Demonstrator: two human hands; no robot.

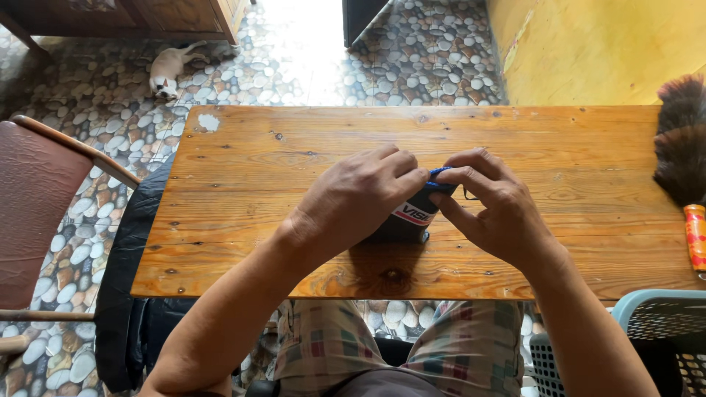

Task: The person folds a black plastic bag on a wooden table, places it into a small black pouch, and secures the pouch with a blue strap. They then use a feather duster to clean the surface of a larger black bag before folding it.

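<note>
Bottom centre of the frame: knees in checked shorts [448, 353], seated at a wooden table [243, 184]. Lower right corner: rim of a pale blue plastic basket [647, 305]. Lower left: black sheeting [129, 294] draped off the table's left end.

Centre of the frame, on the tabletop: a small dark pouch-like item [410, 215] with a white and red label and blue trim, standing near the table's front edge. Left hand [357, 200] curled over its left side, fingers bent and closed onto its top. Right hand [489, 209] closed in from the right, thumb and forefinger pinching the blue top edge. Fingertips of both hands nearly meeting over the item.

Right edge of the frame: a dark feather duster [680, 143] with an orange patterned handle, lying on the table well apart from the hands.

Left edge: a brown wooden chair [37, 198]. Beyond the table: pebble-patterned floor [412, 66]. Upper left: a small pale cat [169, 70] lying beside dark wooden furniture [147, 15]. Upper right: a yellow wall [596, 44].
</note>
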